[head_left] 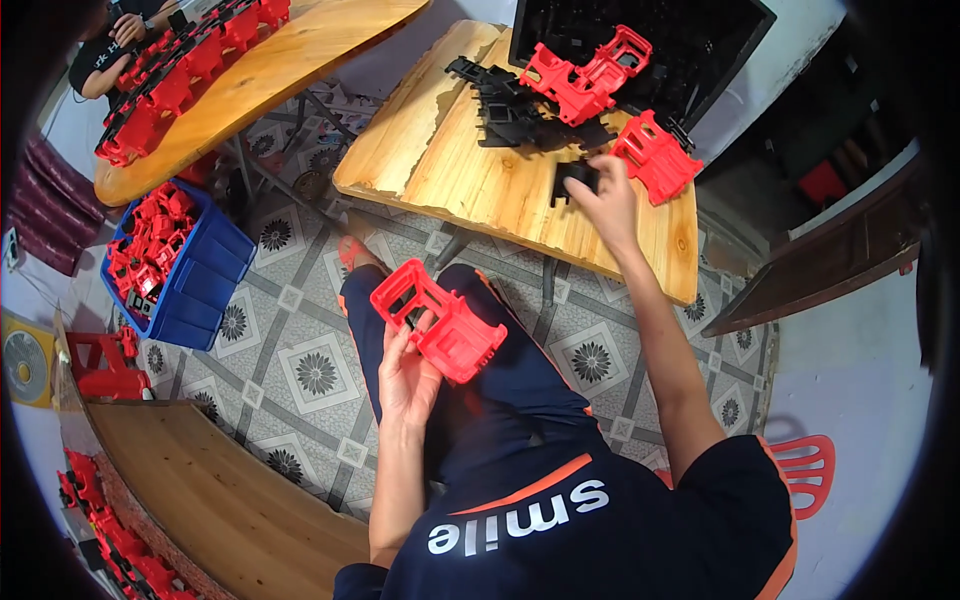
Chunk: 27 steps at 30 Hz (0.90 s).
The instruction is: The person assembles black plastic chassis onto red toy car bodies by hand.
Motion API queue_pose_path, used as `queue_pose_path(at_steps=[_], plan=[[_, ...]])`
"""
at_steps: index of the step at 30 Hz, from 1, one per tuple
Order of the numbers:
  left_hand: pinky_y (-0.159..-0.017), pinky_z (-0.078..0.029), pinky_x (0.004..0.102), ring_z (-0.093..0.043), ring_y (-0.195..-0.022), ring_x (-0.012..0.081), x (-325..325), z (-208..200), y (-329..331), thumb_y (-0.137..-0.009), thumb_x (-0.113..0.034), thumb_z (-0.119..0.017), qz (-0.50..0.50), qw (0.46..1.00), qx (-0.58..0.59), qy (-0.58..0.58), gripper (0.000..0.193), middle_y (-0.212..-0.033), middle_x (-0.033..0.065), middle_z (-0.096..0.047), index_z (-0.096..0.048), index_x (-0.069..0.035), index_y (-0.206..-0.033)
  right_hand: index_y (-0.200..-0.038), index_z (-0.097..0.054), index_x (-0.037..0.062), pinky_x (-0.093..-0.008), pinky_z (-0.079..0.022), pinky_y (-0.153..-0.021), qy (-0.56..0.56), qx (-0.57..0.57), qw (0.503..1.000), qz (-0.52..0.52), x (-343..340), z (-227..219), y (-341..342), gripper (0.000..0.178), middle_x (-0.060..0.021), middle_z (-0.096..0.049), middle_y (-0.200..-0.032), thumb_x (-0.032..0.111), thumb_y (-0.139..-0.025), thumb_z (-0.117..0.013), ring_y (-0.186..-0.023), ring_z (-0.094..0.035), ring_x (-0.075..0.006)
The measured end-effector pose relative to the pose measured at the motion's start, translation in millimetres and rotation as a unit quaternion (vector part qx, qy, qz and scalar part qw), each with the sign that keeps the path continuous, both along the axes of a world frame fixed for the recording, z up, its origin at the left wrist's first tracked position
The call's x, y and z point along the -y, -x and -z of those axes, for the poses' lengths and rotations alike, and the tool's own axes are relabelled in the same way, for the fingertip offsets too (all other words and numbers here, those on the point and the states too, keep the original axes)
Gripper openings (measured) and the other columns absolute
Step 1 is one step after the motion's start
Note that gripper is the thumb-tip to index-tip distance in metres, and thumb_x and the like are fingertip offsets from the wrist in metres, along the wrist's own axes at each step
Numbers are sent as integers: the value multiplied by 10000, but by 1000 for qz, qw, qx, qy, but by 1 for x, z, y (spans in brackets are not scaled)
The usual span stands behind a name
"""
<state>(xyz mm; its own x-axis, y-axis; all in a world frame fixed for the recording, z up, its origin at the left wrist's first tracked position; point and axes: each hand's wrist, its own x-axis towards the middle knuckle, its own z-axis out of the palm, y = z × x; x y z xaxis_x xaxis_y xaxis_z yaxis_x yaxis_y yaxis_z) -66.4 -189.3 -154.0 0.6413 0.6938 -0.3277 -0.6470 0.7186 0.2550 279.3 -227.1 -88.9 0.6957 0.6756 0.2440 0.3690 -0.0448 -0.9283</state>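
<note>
My left hand point(408, 378) holds up a red plastic toy truck body point(458, 338), with an open cab frame and a ribbed end, above my lap. Its fingers reach into the cab opening. At the near edge of the wooden table, my right hand point(612, 208) pinches a small black plastic part point(566, 184) between thumb and fingers; the part looks low over the tabletop or touching it. Beyond it lies a heap of black plastic parts point(508, 108). One red truck body point(588, 82) rests behind these, and another red body point(657, 158) lies to the right of my hand.
A dark flat screen point(700, 45) stands at the back of the wooden table point(400, 165). On the left, a blue bin point(222, 262) holds many red parts. Another table point(300, 62) carries a row of red bodies, with a person point(100, 50) behind it. A wooden bench point(225, 480) stands near my left.
</note>
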Motion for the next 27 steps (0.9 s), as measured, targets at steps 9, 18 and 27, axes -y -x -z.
queue_pose_path(at_steps=[9, 18, 27], plan=[[-1085, -407, 568, -478, -1307, 330, -20, -16, 20, -930, -156, -609, -24, 999, -21, -13, 592, -1406, 176, -471, -353, -171, -1463, -1037, -658, 15, -345, -491, -893, 103, 72, 992, 12, 56, 36, -42, 192, -77, -684, -1017, -1, -845, -668, -996, -643, -213], [-1086, -380, 608, -475, -1304, 390, -42, -33, -21, -946, -196, -608, -75, 992, -71, -72, 446, -1422, 227, -466, -461, -115, -1359, -1087, -689, 12, -372, -442, -950, 190, 265, 931, -161, 6, -22, -85, 218, -129, -647, -1143, 59, -885, -622, -1094, -578, -304], [-1106, -361, 570, -456, -1323, 349, -58, -50, -90, -916, -143, -623, -16, 988, -55, -145, 690, -1438, 173, -449, -271, -231, -1504, -1077, -653, -7, -341, -449, -936, 194, 299, 914, -192, 17, -4, -112, 235, -109, -636, -1060, 19, -846, -617, -1043, -593, -287]])
